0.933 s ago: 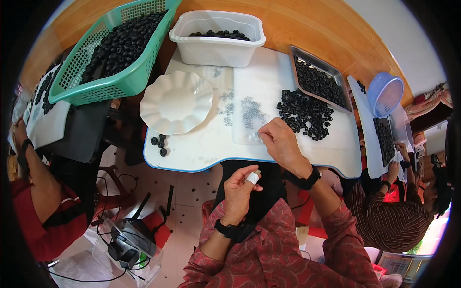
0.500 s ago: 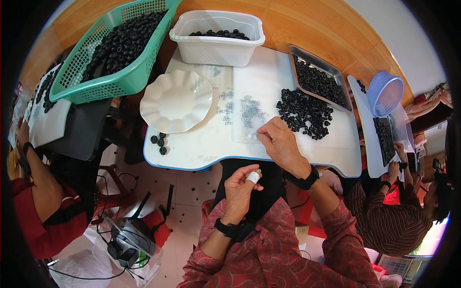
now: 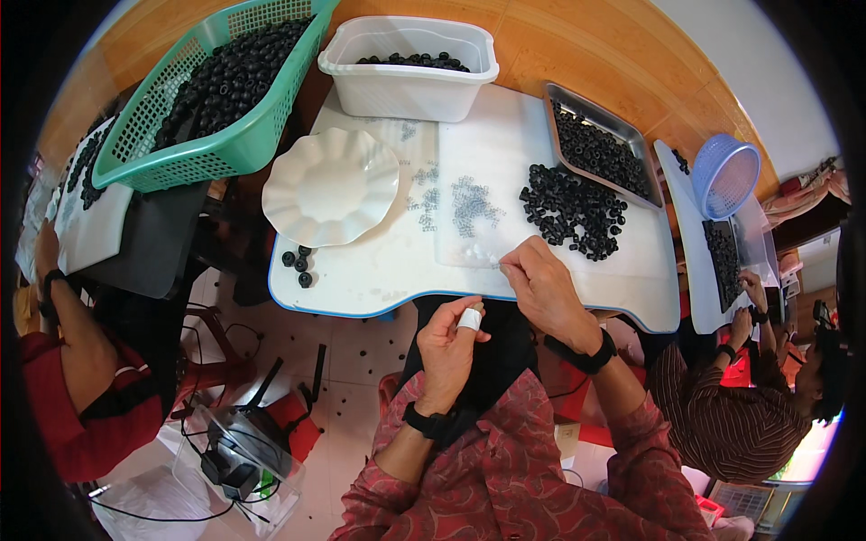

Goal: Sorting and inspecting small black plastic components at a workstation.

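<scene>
My left hand (image 3: 446, 350) is just off the table's near edge, its fingers curled in. A white wrap (image 3: 469, 318) goes round its thumb; whatever the fingers hold, if anything, is hidden. My right hand (image 3: 548, 290) hangs over the near edge, thumb and fingertips pinched together; anything between them is too small to make out. Next to those fingertips, small whitish bits (image 3: 484, 255) lie on a clear sheet. Farther back on the sheet is a patch of small clear rings (image 3: 473, 206). To its right spreads a pile of small black ring-shaped parts (image 3: 570, 216).
A metal tray (image 3: 651, 160) of black parts stands back right, a white tub (image 3: 406, 95) at the back. A scalloped plate (image 3: 329, 187) sits left, several black parts (image 3: 305, 279) before it. A green basket (image 3: 207, 149) is far left. People work at both sides.
My right hand has drawn back toward me and slightly right, off the clear sheet. My left hand has risen a little toward the table edge.
</scene>
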{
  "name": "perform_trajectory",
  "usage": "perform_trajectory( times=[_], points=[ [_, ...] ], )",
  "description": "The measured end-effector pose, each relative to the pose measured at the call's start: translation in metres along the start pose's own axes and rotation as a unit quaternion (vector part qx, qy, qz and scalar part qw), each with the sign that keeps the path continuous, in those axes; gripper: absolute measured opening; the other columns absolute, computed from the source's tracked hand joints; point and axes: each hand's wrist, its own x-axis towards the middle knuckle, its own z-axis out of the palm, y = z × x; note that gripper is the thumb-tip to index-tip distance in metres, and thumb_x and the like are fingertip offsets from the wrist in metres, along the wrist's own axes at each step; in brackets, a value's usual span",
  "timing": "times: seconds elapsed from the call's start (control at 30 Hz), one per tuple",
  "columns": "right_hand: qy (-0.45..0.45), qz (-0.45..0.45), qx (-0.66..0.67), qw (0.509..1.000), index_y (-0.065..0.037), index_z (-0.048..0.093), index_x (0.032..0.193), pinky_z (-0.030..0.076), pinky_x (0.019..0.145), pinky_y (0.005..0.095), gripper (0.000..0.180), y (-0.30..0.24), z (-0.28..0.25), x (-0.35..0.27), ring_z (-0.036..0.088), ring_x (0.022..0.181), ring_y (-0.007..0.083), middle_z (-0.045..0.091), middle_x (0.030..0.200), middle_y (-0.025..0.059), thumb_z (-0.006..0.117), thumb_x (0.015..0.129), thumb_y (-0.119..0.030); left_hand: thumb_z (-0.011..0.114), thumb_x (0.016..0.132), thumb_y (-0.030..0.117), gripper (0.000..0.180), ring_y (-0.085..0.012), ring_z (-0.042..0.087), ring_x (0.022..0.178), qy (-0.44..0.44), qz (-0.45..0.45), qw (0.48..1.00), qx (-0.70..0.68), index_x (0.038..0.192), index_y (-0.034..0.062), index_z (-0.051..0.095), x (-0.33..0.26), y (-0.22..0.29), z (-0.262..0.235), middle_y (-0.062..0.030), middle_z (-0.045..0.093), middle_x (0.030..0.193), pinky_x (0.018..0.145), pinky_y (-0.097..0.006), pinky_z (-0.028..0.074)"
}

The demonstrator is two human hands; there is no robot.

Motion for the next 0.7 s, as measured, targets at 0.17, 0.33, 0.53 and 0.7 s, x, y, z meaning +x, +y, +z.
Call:
perform_trajectory(
  times=[0.17,0.33,0.53,0.7],
  points=[
    [-0.021,0.012,0.054,0.998,-0.001,0.058,0.093,0.048,0.065,0.0416,0.005,-0.014,-0.006,-0.012,0.060,0.075,0.0353,0.056,0.089,0.0156,0.061,0.090,-0.004,0.059,0.094,-0.004,0.029,-0.0109,0.062,0.083,-0.009,0.079,0.997,0.016,0.122,-0.0013,0.063,0.007,0.000,0.009,-0.0068,0.063,0.102,0.074,-0.026,0.057],
    [-0.061,0.021,0.105,0.992,0.000,0.058,0.092,0.047,0.064,0.0401,0.005,-0.024,-0.008,-0.026,0.060,0.074,0.0341,0.056,0.088,0.0157,0.061,0.090,-0.003,0.061,0.093,-0.004,0.027,-0.0111,0.062,0.088,-0.035,0.152,0.980,0.126,0.119,-0.0023,0.064,0.010,0.001,0.004,-0.0063,0.063,0.100,0.076,-0.024,0.055],
    [-0.043,0.020,0.120,0.992,-0.001,0.057,0.093,0.047,0.062,0.0412,0.005,-0.022,-0.004,-0.037,0.060,0.074,0.0347,0.055,0.089,0.0154,0.061,0.091,-0.003,0.058,0.093,-0.005,0.018,-0.0130,0.065,0.084,-0.058,0.165,0.969,0.176,0.108,-0.0037,0.068,0.004,0.015,0.008,-0.0086,0.065,0.097,0.072,-0.024,0.054],
    [-0.030,0.004,0.076,0.997,-0.001,0.056,0.094,0.048,0.063,0.0421,0.009,-0.023,0.001,-0.044,0.059,0.075,0.0358,0.055,0.090,0.0149,0.062,0.091,-0.007,0.057,0.094,-0.004,0.016,-0.0136,0.067,0.076,-0.048,0.137,0.969,0.198,0.106,-0.0047,0.067,-0.001,0.014,0.007,-0.0085,0.067,0.094,0.068,-0.025,0.055]
  ],
)
